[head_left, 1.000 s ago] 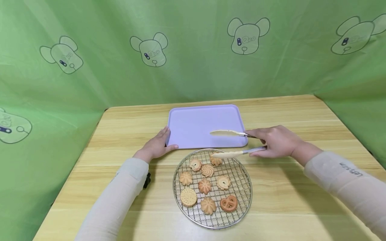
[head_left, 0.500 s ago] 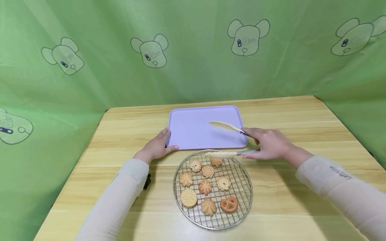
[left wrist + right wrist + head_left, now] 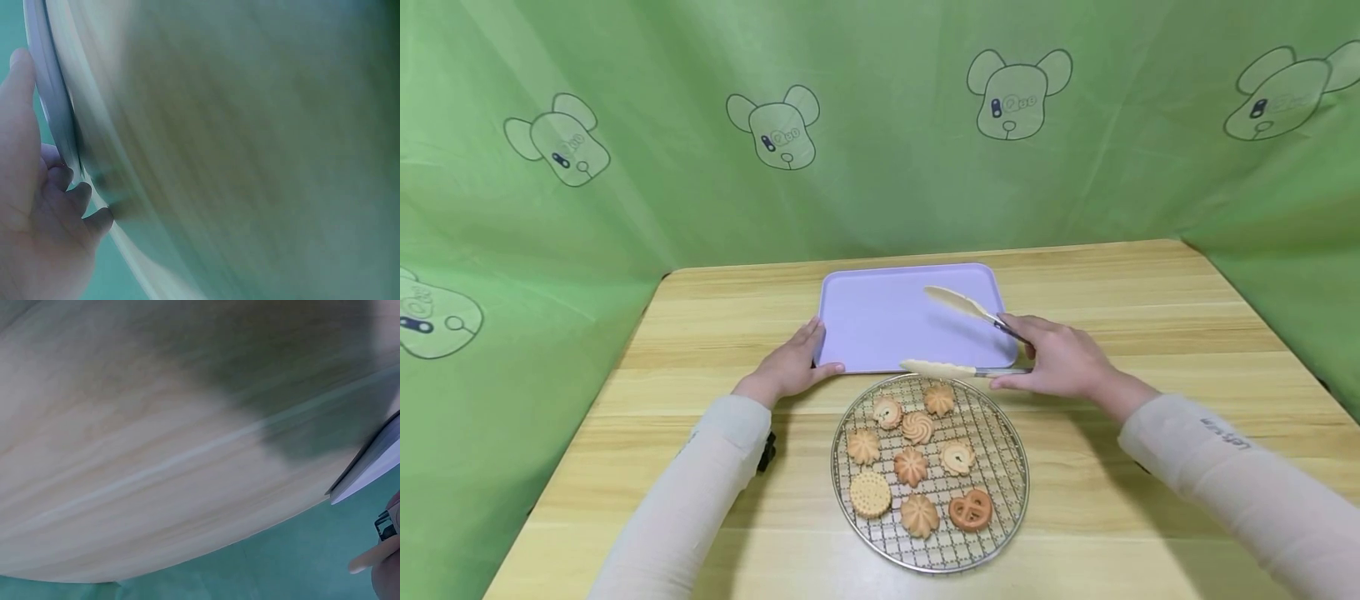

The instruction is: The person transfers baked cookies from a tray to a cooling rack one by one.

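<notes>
My left hand (image 3: pixel 790 367) holds the near left corner of a lilac tray (image 3: pixel 880 317), thumb at the front rim and fingers along the left side. The left wrist view shows its fingertips against the tray's edge. My right hand (image 3: pixel 1060 358) grips a pair of tongs (image 3: pixel 958 300) with cream tips and metal arms. The tongs point left with arms spread and nothing between them. One tip is over the tray, the other over its front edge. Nearer me, a round wire rack (image 3: pixel 992 433) carries several cookies, including a pretzel-shaped one (image 3: pixel 970 509) and a round dotted one (image 3: pixel 870 495).
The wooden table (image 3: pixel 1090 500) runs back to a green curtain (image 3: pixel 880 192) printed with bear heads, which also hangs at both sides. The rack stands close in front of the tray's near edge.
My right hand has moved left and slightly away from me with the tongs. Their arms have spread wider, and the lower tip has left the rearmost cookie uncovered. The left hand stays put.
</notes>
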A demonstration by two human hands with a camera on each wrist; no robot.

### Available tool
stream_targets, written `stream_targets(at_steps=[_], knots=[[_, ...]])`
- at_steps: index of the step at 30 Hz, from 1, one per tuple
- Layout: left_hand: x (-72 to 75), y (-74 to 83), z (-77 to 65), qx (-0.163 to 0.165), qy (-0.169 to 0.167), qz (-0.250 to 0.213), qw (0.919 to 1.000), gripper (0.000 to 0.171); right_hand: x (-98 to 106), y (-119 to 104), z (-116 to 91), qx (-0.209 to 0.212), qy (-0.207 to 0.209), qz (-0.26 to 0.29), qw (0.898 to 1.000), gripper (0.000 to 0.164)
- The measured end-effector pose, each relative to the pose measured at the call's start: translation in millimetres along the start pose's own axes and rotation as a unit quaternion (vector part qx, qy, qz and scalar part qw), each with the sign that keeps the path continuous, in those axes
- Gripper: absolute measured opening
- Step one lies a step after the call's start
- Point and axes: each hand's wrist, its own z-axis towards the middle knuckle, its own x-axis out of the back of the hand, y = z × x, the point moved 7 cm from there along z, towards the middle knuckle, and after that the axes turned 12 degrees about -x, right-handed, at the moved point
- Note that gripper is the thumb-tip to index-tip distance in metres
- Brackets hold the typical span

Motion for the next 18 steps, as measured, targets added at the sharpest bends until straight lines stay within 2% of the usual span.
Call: stream_targets(at_steps=[9, 18], knots=[[0.1, 0.0, -0.5, -0.001, 0.003, 0.000, 1.0000, 0.091, -2.7, 5.2, 3.8, -0.044, 0.010, 0.024, 0.999, 0.108], [0.3, 0.0, -0.6, -0.002, 0.003, 0.002, 1.0000, 0.091, -3.1, 10.3, 6.8, -0.104, -0.008, 0.037, 0.994, 0.113]])
